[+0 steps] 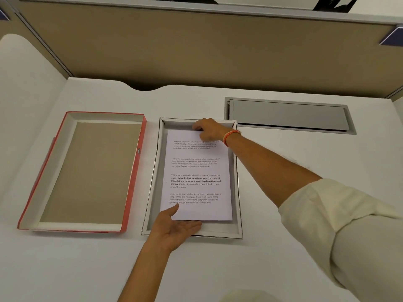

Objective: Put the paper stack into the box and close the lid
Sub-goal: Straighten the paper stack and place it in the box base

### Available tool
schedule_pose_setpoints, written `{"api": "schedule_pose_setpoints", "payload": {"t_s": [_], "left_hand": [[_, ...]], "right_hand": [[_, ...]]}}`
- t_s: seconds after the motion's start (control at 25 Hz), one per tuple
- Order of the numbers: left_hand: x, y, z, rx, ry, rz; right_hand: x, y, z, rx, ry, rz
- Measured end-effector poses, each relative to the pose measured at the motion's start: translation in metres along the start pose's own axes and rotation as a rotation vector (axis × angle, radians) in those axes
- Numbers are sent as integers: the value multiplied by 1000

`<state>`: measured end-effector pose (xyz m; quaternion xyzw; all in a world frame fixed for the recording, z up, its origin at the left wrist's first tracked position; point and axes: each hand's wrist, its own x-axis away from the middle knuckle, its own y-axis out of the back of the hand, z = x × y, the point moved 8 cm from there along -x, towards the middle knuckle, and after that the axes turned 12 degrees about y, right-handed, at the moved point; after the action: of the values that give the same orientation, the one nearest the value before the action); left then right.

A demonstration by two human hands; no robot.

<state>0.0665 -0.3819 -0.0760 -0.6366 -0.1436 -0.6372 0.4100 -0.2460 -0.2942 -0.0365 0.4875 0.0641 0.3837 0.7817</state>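
Observation:
A white printed paper stack (197,171) lies inside a shallow grey box (236,192) in the middle of the desk. My left hand (174,228) holds the stack's near left corner, thumb on top and fingers under the near edge. My right hand (209,128) reaches over the box's far end, fingers curled on the stack's far edge. The red lid (133,171) lies upside down to the left of the box, its tan inside facing up.
A grey cable hatch (287,115) is set into the white desk (283,214) to the right behind the box. A tan partition wall (196,51) closes off the back, and a white divider (26,105) stands at the left.

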Motion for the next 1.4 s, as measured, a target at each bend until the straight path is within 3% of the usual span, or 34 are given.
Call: {"api": "schedule_pose_setpoints", "payload": {"t_s": [1.4], "left_hand": [[-1, 4, -2, -24, -18, -45]], "right_hand": [[7, -3, -5, -42, 3, 12]]}}
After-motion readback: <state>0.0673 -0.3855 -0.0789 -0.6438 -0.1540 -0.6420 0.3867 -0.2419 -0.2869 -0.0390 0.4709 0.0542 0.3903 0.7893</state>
